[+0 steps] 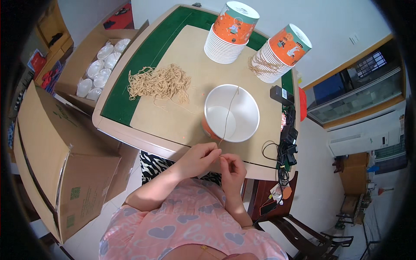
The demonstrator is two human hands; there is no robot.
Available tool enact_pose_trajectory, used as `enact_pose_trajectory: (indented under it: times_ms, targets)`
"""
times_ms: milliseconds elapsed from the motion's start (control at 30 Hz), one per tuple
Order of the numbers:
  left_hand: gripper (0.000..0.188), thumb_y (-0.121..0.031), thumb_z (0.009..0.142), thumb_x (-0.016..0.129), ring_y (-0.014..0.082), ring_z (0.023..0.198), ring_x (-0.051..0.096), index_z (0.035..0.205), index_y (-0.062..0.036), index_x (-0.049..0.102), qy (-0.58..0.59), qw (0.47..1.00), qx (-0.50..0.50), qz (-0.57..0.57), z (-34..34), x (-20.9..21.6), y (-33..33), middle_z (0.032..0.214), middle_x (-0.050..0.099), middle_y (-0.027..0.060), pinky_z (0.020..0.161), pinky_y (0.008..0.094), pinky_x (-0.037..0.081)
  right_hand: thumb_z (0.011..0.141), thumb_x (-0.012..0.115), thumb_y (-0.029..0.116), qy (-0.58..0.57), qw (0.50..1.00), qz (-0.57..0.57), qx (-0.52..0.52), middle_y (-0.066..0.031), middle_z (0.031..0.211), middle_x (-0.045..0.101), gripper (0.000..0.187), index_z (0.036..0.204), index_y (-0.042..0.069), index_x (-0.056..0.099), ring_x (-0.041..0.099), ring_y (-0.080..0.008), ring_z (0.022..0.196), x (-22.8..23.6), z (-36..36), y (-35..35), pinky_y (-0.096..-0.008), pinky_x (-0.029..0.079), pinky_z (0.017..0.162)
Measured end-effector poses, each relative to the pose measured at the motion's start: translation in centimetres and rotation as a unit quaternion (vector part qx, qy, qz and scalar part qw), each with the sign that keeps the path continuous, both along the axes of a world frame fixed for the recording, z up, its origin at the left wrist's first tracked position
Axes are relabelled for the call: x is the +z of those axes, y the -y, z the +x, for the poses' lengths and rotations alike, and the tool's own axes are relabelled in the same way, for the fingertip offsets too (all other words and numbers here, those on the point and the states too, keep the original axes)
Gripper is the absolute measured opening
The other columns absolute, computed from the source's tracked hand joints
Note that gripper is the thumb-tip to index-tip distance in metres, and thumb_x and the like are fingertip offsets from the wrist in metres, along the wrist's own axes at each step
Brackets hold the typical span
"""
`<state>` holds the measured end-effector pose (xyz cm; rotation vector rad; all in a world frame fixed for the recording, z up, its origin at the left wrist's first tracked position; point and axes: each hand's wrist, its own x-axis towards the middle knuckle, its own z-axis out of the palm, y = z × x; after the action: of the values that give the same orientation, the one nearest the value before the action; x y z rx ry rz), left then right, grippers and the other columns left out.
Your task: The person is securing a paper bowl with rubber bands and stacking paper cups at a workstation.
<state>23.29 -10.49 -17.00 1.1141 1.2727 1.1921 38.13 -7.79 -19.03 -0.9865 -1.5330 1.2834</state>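
Observation:
A wide paper bucket (209,126), white inside and orange outside, stands mouth up near the table's front edge. A thin tan cord (227,113) runs from its far rim across the mouth to my fingers. My left hand (197,159) pinches the cord just in front of the bucket. Close beside it, my right hand (233,170) has its fingers pressed together on the cord as well. The cord's end between the fingertips is too small to make out. Left of the bucket lies a loose heap of tan cords (159,84).
Two nested stacks of paper buckets, a left stack (236,28) and a right stack (286,48) with cords draped over it, stand at the back. Black cables and adapters (287,147) line the right edge. Cardboard boxes (89,184) stand left of the table (125,139).

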Motion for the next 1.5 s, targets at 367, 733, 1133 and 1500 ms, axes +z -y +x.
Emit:
enact_pose_trajectory:
  times_ms: [367, 733, 1133, 1500]
  targets:
    - [0.019, -0.019, 0.096, 0.049, 0.0060, 0.064, 0.040, 0.085, -0.0039, 0.050, -0.016, 1.000, 0.006, 0.024, 0.1, -0.3, 0.4, 0.069, 0.046, -0.0022, 0.055, 0.0236, 0.035, 0.088, 0.062, 0.004, -0.001, 0.999, -0.036, 0.021, 0.0032, 0.082, 0.060, 0.007, 0.096, 0.003, 0.063, 0.051, -0.0021, 0.073, 0.0, 0.2, -0.3, -0.0162, 0.040, 0.064]
    - [0.014, -0.015, 0.094, 0.051, 0.0139, 0.068, 0.053, 0.092, -0.0007, 0.049, -0.080, 0.996, 0.018, 0.018, 0.2, 0.5, 0.8, 0.076, 0.056, 0.0103, 0.062, 0.0300, 0.044, 0.087, 0.064, 0.004, -0.008, 0.998, -0.057, 0.013, 0.0037, 0.083, 0.060, 0.008, 0.095, 0.004, 0.063, 0.051, -0.0021, 0.073, -0.2, 0.3, -0.3, -0.0155, 0.039, 0.064]
    - [0.030, -0.011, 0.069, 0.064, 0.0220, 0.094, 0.059, 0.099, -0.0087, 0.058, -0.496, 0.774, 0.110, 0.377, -1.4, 0.9, -4.3, 0.085, 0.062, 0.0071, 0.097, 0.0393, 0.040, 0.090, 0.057, 0.005, -0.169, 0.967, -0.187, -0.045, -0.0029, 0.086, 0.060, 0.004, 0.089, 0.002, 0.057, 0.058, -0.0096, 0.078, -2.3, -0.9, -2.0, -0.0231, 0.048, 0.071]
    - [0.014, -0.010, 0.068, 0.066, 0.0235, 0.079, 0.063, 0.082, -0.0081, 0.067, -0.498, 0.838, -0.016, 0.222, -0.8, 0.4, -5.9, 0.077, 0.065, 0.0073, 0.082, 0.0350, 0.043, 0.093, 0.053, 0.005, -0.252, 0.951, -0.155, -0.096, -0.0099, 0.100, 0.060, 0.004, 0.090, 0.001, 0.053, 0.061, -0.0184, 0.088, -3.5, -2.0, -3.7, -0.0326, 0.052, 0.081]
